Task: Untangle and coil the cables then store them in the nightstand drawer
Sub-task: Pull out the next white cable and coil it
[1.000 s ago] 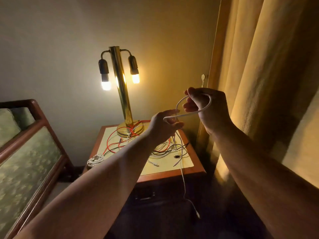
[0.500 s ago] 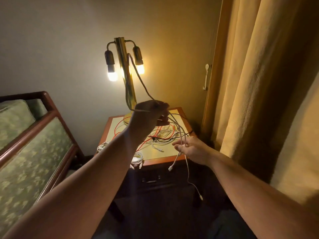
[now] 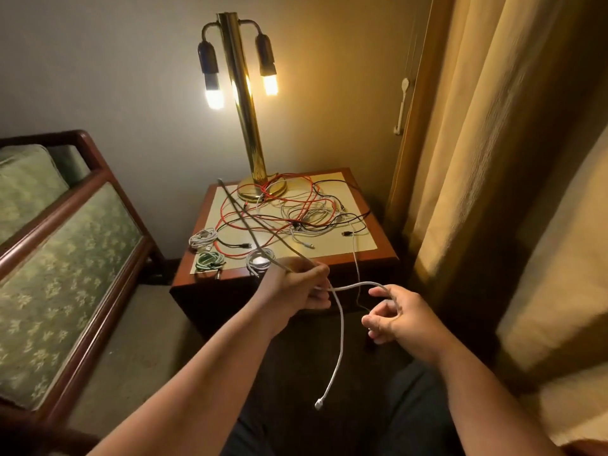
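At far left stands a green upholstered seat (image 3: 49, 258), and beside it the nightstand (image 3: 381, 258) bears a lit brass lamp (image 3: 243, 126), three coiled cables (image 3: 209, 260) along its front left edge, and a loose tangle (image 3: 296, 209) of red, black and white leads mid-top. Below the front edge, the left hand (image 3: 296, 287) grips a white cable (image 3: 342, 330), whose plug end dangles at lower centre while blurred strands slant up-left over the tabletop. The right hand (image 3: 401, 317) sits just apart, fingers loosely curled, the cable's arc meeting its forefinger, whether pinched I cannot tell; curtain (image 3: 493, 159) fills the right.
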`<state>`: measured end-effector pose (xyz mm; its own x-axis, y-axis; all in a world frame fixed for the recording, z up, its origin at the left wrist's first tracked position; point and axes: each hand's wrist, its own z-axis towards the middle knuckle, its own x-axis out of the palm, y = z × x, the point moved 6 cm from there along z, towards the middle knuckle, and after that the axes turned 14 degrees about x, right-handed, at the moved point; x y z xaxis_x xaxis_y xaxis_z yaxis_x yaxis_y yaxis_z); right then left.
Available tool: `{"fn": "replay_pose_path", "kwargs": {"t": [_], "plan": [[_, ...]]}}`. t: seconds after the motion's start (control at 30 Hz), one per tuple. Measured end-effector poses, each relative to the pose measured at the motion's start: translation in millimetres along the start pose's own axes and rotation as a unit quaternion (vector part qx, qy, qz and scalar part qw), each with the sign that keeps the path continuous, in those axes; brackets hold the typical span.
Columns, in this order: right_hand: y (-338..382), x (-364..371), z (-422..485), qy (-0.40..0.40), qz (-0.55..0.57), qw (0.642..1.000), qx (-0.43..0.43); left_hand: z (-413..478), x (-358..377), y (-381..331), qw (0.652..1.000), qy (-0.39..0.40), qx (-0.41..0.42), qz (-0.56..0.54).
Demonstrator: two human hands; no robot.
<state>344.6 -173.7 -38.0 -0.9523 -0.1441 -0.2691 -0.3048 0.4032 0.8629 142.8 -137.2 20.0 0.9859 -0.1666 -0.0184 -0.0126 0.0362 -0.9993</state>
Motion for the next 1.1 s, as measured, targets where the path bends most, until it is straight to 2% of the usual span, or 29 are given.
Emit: {"fn": "replay_pose_path", "kwargs": {"t": [0.2, 0.33, 0.53, 0.67, 0.8, 0.9, 1.0, 1.1], "plan": [[31, -3, -26, 0.031, 0.028, 0.997, -0.066, -13, 4, 37, 0.986, 0.020, -0.162, 0.019], [59, 2, -31, 0.048, 0.072, 0.991, -0.105, -13, 2, 38, 0.979, -0.013, -0.204, -0.002], [76, 10, -31, 0.008, 0.097, 0.983, -0.156, -16, -5, 50, 0.952, -0.092, -0.260, -0.130], [81, 18, -26, 0.023, 0.113, 0.982, -0.148, -20, -8, 60, 0.964, -0.104, -0.231, -0.084], [80, 26, -14, 0.033, 0.104, 0.988, -0.111, -15, -3, 56, 0.984, -0.035, -0.176, -0.011], [81, 30, -8, 0.096, 0.204, 0.972, -0.070, -10, -1, 45, 0.990, 0.039, -0.114, 0.070], [91, 31, -6, 0.163, 0.293, 0.939, -0.068, -8, 1, 36, 0.972, 0.110, -0.033, 0.203], [108, 30, -5, 0.196, 0.318, 0.923, -0.093, -9, -2, 39, 0.941, 0.147, -0.018, 0.304]]}}
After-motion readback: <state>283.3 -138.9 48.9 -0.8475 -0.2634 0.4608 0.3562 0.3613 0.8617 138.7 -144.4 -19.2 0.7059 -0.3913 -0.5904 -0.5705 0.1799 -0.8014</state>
